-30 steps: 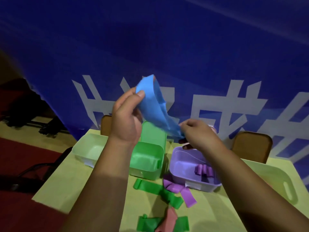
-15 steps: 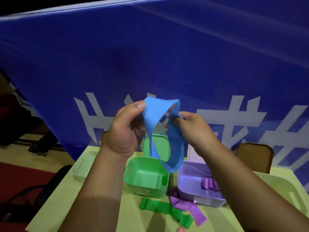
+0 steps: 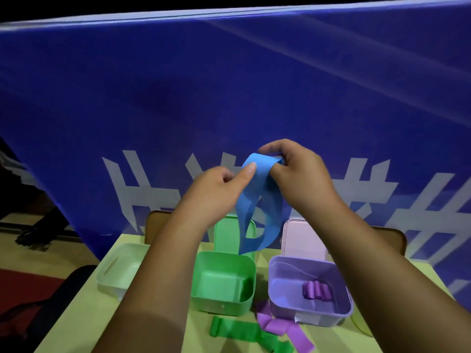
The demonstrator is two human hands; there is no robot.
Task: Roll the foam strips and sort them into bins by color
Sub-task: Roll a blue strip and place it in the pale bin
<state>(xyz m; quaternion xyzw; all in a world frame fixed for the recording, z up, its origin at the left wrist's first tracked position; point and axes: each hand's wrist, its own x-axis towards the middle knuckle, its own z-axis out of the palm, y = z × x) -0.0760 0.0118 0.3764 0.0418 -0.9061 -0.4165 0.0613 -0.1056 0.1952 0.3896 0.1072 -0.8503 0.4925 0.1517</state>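
Hands pinch blue strip, yellow table, blue banner

Left hand, right hand aloft (pinching)

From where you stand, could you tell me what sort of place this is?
Probably a sorting station in an event or exhibition hall: a blue banner with white characters stands behind the table, a green bin and a purple bin sit on it, and red carpet shows at left.
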